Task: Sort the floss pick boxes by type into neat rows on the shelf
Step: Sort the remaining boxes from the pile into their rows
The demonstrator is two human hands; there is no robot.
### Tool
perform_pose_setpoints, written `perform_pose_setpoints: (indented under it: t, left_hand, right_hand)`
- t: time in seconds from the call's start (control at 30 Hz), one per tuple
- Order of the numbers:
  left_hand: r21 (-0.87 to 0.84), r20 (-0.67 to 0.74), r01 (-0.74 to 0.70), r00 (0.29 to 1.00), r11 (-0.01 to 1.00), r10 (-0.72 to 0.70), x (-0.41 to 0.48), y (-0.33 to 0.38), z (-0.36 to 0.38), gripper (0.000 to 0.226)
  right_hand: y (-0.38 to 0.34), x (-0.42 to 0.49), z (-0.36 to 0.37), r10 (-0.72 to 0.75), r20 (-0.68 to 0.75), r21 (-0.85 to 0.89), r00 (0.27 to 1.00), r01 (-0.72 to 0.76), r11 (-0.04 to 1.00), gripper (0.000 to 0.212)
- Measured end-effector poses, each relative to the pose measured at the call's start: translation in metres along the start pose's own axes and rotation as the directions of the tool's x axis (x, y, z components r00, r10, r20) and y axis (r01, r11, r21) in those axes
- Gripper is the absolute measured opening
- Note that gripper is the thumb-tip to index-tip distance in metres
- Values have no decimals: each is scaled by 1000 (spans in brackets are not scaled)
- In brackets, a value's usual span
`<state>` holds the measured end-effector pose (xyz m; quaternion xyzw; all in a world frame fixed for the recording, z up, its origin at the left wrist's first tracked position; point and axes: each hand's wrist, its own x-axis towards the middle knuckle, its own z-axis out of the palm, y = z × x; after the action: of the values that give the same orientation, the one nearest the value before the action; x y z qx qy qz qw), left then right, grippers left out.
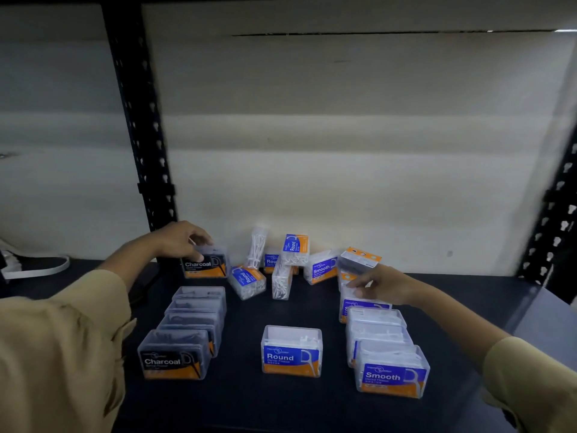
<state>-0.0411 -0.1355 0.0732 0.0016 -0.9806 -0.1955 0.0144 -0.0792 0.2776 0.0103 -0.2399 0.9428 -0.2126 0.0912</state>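
Observation:
A row of several Charcoal boxes [175, 354] runs back along the left of the dark shelf [281, 401]. My left hand [181, 239] grips another Charcoal box [204, 264] by its top, behind that row. A single Round box [292, 351] stands at front centre. On the right is a row of Smooth boxes [392, 370]; my right hand [381, 285] holds a box at its far end, mostly hidden under the fingers. Behind them lies a jumble of Round boxes [248, 281], a Smooth box [323, 268] and a tilted box [359, 260].
Black perforated uprights stand at the left [137, 120] and right [555, 232] of the bay. A pale back panel [343, 135] closes the rear. A shoe [34, 267] sits on the neighbouring shelf at far left.

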Motion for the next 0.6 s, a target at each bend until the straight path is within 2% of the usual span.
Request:
perform_pose_setpoints:
  t: [0.23,0.37,0.5,0.6]
  left_hand:
    - [8,93,126,988,992,-126,5,-21,25,41]
    - [22,155,145,977,989,-147,7,-21,34,32]
    - [-29,150,135,980,990,-129,10,-14,36,19]
    - [3,165,127,978,992,-125,15,-9,43,15]
  right_hand:
    - [3,2,-2,5,37,16,999,-5,1000,29]
    - [3,1,-3,10,58,41,998,-13,999,27]
    - [2,-1,-4,25,79,69,997,-30,997,28]
    - [-1,-2,-5,65,82,85,994,-72,994,33]
